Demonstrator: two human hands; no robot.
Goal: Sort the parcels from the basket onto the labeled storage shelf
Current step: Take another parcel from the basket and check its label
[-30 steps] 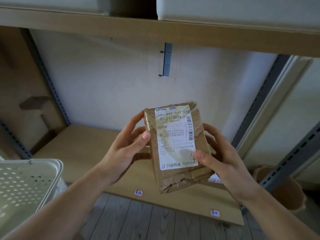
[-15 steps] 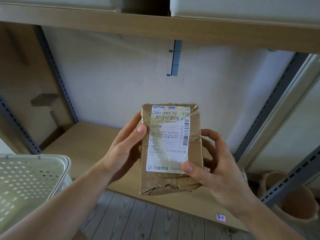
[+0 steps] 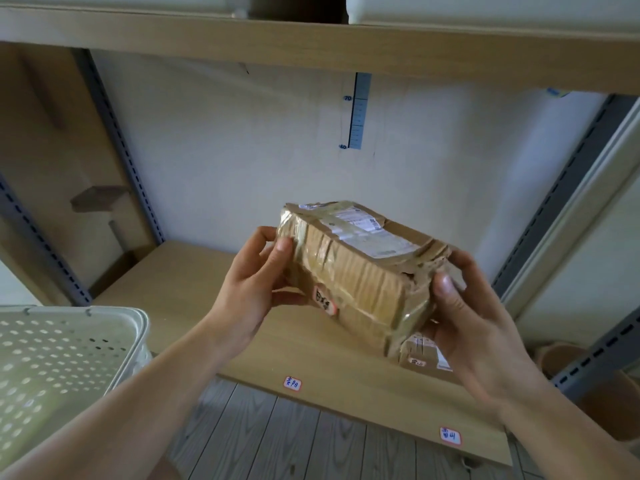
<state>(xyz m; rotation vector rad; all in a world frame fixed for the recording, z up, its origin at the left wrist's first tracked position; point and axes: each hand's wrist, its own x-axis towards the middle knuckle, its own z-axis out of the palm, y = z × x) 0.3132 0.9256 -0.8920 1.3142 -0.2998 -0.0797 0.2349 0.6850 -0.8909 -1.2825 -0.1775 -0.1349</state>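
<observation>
A taped brown cardboard parcel [image 3: 360, 271] hangs in the air over the wooden shelf board [image 3: 194, 292]. Its white shipping label faces up and a small handwritten sticker shows on its near side. My left hand [image 3: 252, 289] grips its left end, and my right hand [image 3: 464, 327] grips its crumpled right end. A second, smaller parcel [image 3: 420, 353] lies on the board under my right hand, mostly hidden. Two red-edged labels are stuck on the board's front edge, one [image 3: 292, 383] near the middle and one [image 3: 450, 436] to the right. The white perforated basket [image 3: 69, 344] stands at the lower left.
An upper shelf board [image 3: 311, 46] carries white bins overhead. Grey slotted uprights [image 3: 117, 140] frame the bay at left and right. Brown paper cups [image 3: 561, 356] stand low at the right. Grey plank flooring [image 3: 277, 441] lies below.
The parcel has tipped from upright, with its label facing me, to lying flat with its label up and its side sticker toward me. Both hands shifted to its ends.
</observation>
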